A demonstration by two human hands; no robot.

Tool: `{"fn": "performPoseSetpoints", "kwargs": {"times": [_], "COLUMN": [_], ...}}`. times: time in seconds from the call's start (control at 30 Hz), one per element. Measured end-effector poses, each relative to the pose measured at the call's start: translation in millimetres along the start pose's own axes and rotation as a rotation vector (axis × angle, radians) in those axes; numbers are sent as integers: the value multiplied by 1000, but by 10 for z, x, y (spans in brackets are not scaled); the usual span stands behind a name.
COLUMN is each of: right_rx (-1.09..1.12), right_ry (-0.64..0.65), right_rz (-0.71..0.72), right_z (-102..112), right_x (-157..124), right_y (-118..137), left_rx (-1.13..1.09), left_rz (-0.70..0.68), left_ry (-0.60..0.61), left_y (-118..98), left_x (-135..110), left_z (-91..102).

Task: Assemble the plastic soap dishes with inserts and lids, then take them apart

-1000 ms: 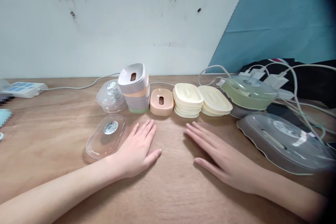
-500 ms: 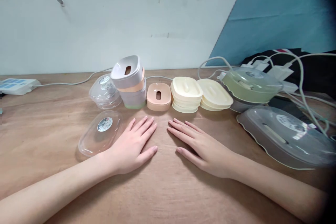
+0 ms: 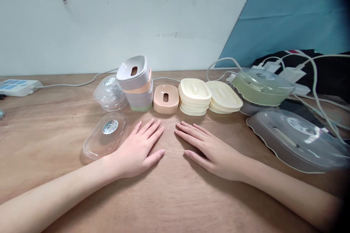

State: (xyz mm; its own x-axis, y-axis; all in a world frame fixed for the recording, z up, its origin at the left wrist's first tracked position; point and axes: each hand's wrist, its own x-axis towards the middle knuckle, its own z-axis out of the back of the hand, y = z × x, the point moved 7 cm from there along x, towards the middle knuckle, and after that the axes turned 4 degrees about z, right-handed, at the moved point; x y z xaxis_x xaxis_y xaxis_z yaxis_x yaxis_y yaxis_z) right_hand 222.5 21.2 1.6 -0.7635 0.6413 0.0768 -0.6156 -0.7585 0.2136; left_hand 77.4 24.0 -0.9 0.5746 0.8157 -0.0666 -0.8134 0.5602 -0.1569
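Palm down on the wooden table (image 3: 175, 204), my left hand (image 3: 139, 149) lies flat with fingers spread and holds nothing. Its wrist is beside a clear plastic lid (image 3: 95, 140) with a round silver sticker. My right hand (image 3: 209, 149) rests flat opposite, fingers stretched out and holding nothing. Beyond the fingertips is a peach-coloured oval piece with a slot (image 3: 173, 102). Left of it stands a tilted stack of slotted pieces, a pale lilac one (image 3: 124, 71) on top. To its right are a stack of cream lids (image 3: 195, 91) and a lower cream stack (image 3: 225, 98).
More clear lids (image 3: 105, 96) are stacked behind on the left. Two covered containers, one greenish (image 3: 262, 93) and one grey (image 3: 290, 142), stand at right near white cables (image 3: 314, 80) and plugs. A white power strip (image 3: 20, 86) lies at far left; a wall (image 3: 109, 25) rises behind.
Both hands stay flat in the same place. The whole view has shifted very slightly; no object has visibly moved on the table.
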Motion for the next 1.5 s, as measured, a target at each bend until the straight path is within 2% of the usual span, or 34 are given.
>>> {"fn": "performPoseSetpoints", "kwargs": {"times": [1.0,1.17,1.23,1.27,1.4,1.43,1.5], "right_rx": [32,0,-60,-97,-279,-332,-431], "right_ry": [-37,-72,-153,-240,-739,-809,-835], "right_rz": [-7,41,69,64,-92,-149,-281], "right_z": [27,36,110,193,667,747,826], "right_x": [24,18,0,-20,-245,-304,-376], "right_y": [-5,17,17,-2,-216,-295,-484], "left_rx": [-17,-5,-6,-8,-33,-42,-49], "left_rz": [0,2,3,3,-9,-14,-20], "left_ry": [-4,12,11,9,-3,-9,-19], "left_y": [6,4,5,6,8,8,10], "left_x": [-4,0,2,2,-4,-6,-10], "left_z": [3,-3,-4,-5,-4,-2,-1]}}
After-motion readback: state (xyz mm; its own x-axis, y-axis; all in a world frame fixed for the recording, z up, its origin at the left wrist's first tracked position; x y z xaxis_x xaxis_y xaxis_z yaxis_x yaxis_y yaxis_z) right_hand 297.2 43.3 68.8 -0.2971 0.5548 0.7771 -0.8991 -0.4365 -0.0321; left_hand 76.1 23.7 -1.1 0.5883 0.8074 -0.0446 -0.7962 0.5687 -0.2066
